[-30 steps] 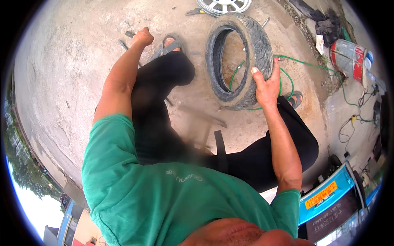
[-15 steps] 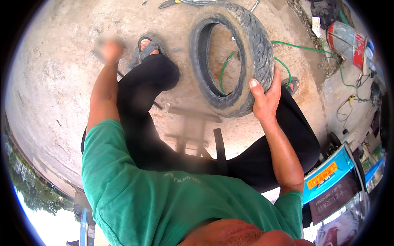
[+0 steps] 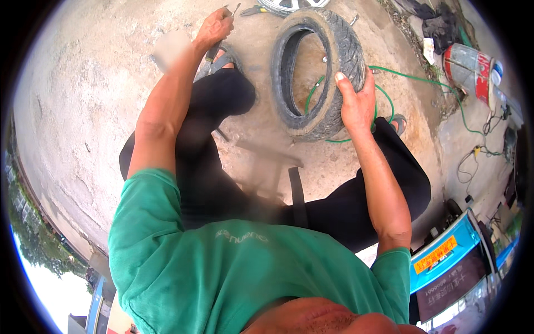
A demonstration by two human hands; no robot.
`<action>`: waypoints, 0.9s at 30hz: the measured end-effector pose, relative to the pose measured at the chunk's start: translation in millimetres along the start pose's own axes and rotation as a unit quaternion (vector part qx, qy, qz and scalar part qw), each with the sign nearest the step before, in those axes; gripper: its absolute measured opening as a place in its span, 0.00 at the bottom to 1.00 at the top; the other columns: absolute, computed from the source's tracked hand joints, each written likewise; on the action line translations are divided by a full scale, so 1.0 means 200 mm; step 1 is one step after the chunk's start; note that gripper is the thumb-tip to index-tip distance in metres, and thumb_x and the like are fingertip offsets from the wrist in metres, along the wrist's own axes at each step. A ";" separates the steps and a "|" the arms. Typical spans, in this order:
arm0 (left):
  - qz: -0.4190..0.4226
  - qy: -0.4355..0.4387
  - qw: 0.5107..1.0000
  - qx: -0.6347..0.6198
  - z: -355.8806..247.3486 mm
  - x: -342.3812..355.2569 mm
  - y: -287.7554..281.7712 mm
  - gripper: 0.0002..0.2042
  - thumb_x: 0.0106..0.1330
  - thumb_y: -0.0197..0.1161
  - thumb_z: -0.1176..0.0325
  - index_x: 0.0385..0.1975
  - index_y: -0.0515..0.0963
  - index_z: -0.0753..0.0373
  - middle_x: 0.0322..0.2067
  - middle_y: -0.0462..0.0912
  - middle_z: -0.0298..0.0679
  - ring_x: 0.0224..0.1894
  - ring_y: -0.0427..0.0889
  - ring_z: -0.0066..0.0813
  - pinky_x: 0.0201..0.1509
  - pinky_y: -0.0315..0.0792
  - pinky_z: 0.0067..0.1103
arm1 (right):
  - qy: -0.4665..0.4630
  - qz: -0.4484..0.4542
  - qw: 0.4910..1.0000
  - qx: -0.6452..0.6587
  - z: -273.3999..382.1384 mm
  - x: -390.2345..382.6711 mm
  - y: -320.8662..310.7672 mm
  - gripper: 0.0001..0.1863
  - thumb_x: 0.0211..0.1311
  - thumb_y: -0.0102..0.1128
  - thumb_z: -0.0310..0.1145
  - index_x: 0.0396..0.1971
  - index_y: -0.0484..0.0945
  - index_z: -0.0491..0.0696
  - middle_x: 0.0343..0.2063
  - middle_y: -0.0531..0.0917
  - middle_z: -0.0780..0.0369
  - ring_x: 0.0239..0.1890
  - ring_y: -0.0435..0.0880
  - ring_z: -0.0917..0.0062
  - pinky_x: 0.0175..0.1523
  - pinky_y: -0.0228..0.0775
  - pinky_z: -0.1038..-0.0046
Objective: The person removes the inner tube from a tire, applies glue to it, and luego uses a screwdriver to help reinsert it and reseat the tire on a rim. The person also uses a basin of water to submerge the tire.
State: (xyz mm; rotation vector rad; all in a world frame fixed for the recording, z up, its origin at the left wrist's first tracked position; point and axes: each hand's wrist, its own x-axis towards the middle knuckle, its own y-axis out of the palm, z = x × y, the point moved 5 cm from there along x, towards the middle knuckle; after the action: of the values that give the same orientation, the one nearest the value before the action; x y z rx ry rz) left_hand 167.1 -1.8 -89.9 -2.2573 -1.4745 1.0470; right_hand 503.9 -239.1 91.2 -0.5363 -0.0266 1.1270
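Observation:
My left hand (image 3: 218,26) is closed on a slim metal tool (image 3: 235,12) above my left sandaled foot (image 3: 222,65), with a dark bar beneath the fingers. My right hand (image 3: 357,103) grips the tread side of a worn black tire (image 3: 346,44), thumb on the sidewall and fingers round the outside. The tire has no wheel in it and stands tilted between my legs. A green hose (image 3: 409,76) runs behind it. Past the tire lie a white wheel rim (image 3: 292,4) and a tool with yellow on it (image 3: 253,10).
At the right are dark rags (image 3: 436,28), a battered grey-and-red drum (image 3: 467,69) and tangled cables (image 3: 467,167). A light-blue object with an orange sticker (image 3: 445,256) is beside my right knee. Blurred flat bars (image 3: 267,158) lie between my legs.
Over the last half second my left hand has moved up and to the right, toward the tire. My right hand has raised the tire slightly, still gripping it.

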 end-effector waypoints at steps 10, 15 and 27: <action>0.261 -0.259 0.844 -0.391 -0.25 -0.94 0.98 0.19 0.69 0.63 0.69 0.57 0.70 0.70 0.42 0.81 0.50 0.34 0.85 0.39 0.36 0.82 0.31 | -0.004 -0.009 1.000 0.000 -0.06 0.04 0.03 0.42 0.55 0.72 0.50 0.61 0.70 0.34 0.52 0.82 0.46 0.55 0.81 0.58 0.62 0.70 0.63; 0.144 -0.242 0.845 -0.455 -0.25 -0.75 0.96 0.15 0.69 0.61 0.73 0.53 0.73 0.73 0.41 0.82 0.50 0.34 0.85 0.37 0.36 0.84 0.32 | -0.021 -0.003 1.000 -0.014 -0.04 0.04 0.02 0.42 0.55 0.72 0.50 0.61 0.70 0.34 0.53 0.81 0.45 0.56 0.81 0.57 0.62 0.69 0.62; -0.102 0.010 0.985 -0.141 -0.50 -0.48 0.89 0.25 0.69 0.56 0.65 0.67 0.70 0.61 0.52 0.83 0.53 0.48 0.85 0.46 0.53 0.78 0.36 | -0.029 0.005 1.000 -0.010 -0.08 0.01 0.04 0.45 0.56 0.72 0.50 0.64 0.66 0.33 0.57 0.77 0.42 0.60 0.78 0.55 0.65 0.67 0.62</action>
State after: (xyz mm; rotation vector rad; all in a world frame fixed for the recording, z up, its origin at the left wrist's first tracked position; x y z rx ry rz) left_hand 337.4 -149.7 -77.2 -2.2242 -1.9016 0.7939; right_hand 502.5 -241.3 72.5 -0.5217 -0.0845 1.1530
